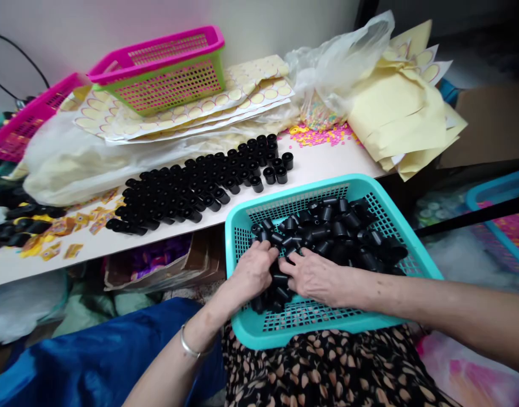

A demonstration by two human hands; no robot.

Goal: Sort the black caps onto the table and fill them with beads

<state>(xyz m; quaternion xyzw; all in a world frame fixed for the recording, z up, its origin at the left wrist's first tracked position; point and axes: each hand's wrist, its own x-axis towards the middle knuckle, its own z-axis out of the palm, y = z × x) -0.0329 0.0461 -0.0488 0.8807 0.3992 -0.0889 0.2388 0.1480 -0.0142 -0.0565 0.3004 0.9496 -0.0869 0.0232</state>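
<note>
A turquoise mesh basket (336, 183) rests on my lap, loosely filled with short black plastic cylinders (327, 232). Both my hands are down inside it, close together near its left side. My left hand (251, 270), with a silver bangle at the wrist, has its fingers curled around black cylinders; its fingertips are partly hidden. To its right, my right hand (314, 278) bends its fingers onto the black pieces, palm down, with the fingertips partly out of sight. On the table beyond the basket stand many matching cylinders (191, 186), packed upright in rows.
The white table (344, 155) also holds a pink-and-green basket (170, 73) on printed sheets (259, 93), a plastic bag (327, 62), pink and yellow bits (319, 134), cream paper (399, 107) and small orange packets (85, 220). Beneath is a cardboard box (191, 263) of purple items.
</note>
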